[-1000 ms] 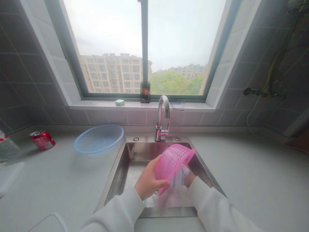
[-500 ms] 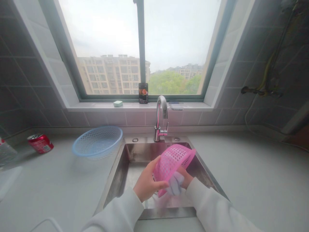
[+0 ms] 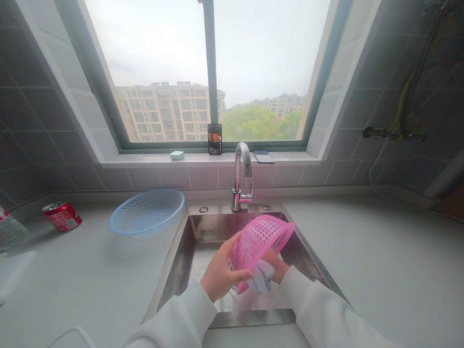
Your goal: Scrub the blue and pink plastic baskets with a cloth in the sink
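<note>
A pink plastic basket [image 3: 259, 237] with a holed wall is held tilted on its side over the stainless steel sink [image 3: 213, 227]. My left hand [image 3: 223, 273] grips its near left side, thumb along the rim. My right hand [image 3: 276, 265] reaches inside the basket, its fingers mostly hidden by the pink wall. A pale grey-white cloth [image 3: 261, 276] hangs bunched from the right hand against the basket's inside. Behind them rises the chrome faucet [image 3: 239, 176], with no water visible from its spout.
Left of the sink stands a blue mesh basket [image 3: 147, 212]. Farther left are a red can [image 3: 61, 216] and a clear plastic bottle [image 3: 10, 229]. On the windowsill are a green box [image 3: 177, 155], an upright phone [image 3: 215, 139] and a flat phone [image 3: 264, 156].
Both hands and the pink basket stay almost in place. The bunched cloth has shifted slightly inside the basket.
</note>
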Tool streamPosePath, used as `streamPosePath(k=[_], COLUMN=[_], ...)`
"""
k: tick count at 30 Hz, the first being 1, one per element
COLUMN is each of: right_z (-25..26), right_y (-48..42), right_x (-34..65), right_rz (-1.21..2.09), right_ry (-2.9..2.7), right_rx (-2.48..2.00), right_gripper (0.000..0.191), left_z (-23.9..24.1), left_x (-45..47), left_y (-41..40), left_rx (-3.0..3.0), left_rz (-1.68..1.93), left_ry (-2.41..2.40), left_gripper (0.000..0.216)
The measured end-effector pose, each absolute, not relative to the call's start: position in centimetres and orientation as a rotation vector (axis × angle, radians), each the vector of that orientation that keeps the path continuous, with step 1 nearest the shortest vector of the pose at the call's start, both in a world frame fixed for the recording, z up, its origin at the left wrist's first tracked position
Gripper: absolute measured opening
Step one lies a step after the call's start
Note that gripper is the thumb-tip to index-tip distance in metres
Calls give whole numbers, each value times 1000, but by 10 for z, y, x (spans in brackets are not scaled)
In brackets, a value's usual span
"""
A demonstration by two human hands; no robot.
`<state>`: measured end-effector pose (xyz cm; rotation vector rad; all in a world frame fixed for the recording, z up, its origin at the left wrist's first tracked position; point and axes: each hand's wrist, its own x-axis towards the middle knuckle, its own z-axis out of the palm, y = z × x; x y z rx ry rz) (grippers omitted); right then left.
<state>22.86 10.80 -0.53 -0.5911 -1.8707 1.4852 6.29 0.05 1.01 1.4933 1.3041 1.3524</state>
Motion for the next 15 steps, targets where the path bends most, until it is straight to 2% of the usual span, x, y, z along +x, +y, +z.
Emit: streamPosePath(k=[4,8,12,15], right_z=[-6,-2,11,19], right_y=[118,118,103,98], right_x=[242,245,232,228], right_rz=[1395,1551,1507,1479], right_ry=[-1831,-1667,-1849,-1924], right_rx=[-662,-561,-509,-525], right_gripper=[34,39,44,39], left_z=[12,12,10,13], left_x=[60,62,64,64], left_y=[1,0,-2,-3], left_rx=[1526,1598,1588,1605], left_rz=[1309,1278,1309,1320], left_ry=[1232,1196,1242,1249], left_gripper=[114,112,109,104])
